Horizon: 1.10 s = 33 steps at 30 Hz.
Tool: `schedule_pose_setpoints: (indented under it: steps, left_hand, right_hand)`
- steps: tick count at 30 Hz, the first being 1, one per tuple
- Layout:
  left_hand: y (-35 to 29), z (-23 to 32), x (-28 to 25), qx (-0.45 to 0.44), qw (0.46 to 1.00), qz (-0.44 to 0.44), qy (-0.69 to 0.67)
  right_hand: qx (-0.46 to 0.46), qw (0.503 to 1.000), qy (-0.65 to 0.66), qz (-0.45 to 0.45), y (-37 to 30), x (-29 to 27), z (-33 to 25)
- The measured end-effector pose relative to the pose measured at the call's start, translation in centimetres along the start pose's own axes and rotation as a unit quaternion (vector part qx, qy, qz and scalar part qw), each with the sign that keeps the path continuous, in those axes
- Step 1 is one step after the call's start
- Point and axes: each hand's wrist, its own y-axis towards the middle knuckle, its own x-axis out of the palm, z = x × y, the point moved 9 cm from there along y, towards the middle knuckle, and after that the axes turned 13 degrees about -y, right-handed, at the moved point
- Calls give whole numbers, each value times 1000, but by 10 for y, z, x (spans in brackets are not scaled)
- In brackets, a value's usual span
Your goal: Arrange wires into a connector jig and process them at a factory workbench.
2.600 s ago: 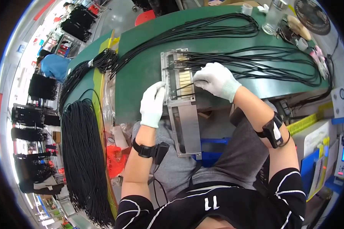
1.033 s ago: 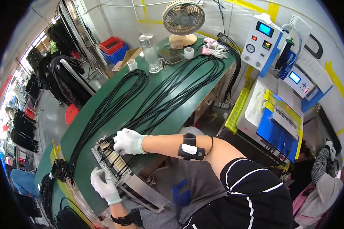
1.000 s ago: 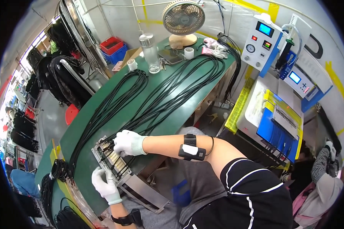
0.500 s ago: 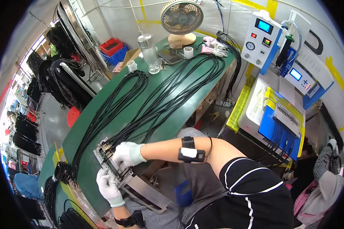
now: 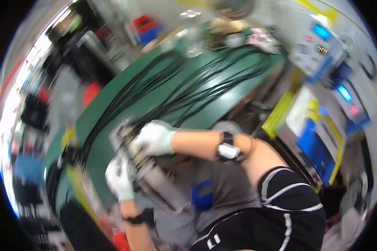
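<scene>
A narrow metal jig [image 5: 153,175] is lying aslant on the near edge of the green table [image 5: 98,163], its lower end jutting out over the person's lap [image 5: 228,184]. The jig is looking dull grey and heavily blurred. Its upper part is showing a busy mix of silvery edges, dark bits and yellowish patches, while its lower part is ending in a long, plain grey plate [image 5: 165,188] with a slimmer rail running alongside. Black cables [image 5: 159,111] are fanning out from the upper part and sweeping away to the upper right across the table.

The white-gloved right hand [image 5: 155,138] is covering the jig's right side, its fingers bending down over the yellowish patches; whether they are pinching a cable, one cannot tell. The left hand [image 5: 120,178], also gloved in white, is sitting at the jig's left edge with its fingers curling; blur is hiding whether they are gripping that edge or only touching it.
</scene>
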Motion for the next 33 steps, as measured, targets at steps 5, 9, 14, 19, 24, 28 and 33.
schedule_pose_setpoints:
  steps: [5, 9, 14, 19, 24, 28, 33]
  left_hand:
    - [4, 20, 19, 92, 993, -13, 65]
    - [-3, -1, 4, 69, 997, -23, 12]
    - [0, -11, 12, 11, 998, -60, 4]
    - [2, -5, 14, 31, 998, -55, -2]
    - [-4, 2, 17, 60, 996, -69, 24]
    - [-33, 48, 36, 188, 971, -91, 114]
    - [-40, 71, 54, 305, 912, -126, 244]
  right_hand:
    - [11, 1000, -23, -4, -16, -14, 30]
    - [1, 999, -42, -32, -7, 5, 16]
    - [-14, 997, -56, -47, -6, 14, 16]
    - [-31, 996, -65, -56, -3, 6, 13]
    - [-73, 994, -79, -3, -10, -2, 3]
    - [-59, 994, -82, -33, -17, 16, 5]
    - [-52, 990, -110, -75, -9, 17, 7]
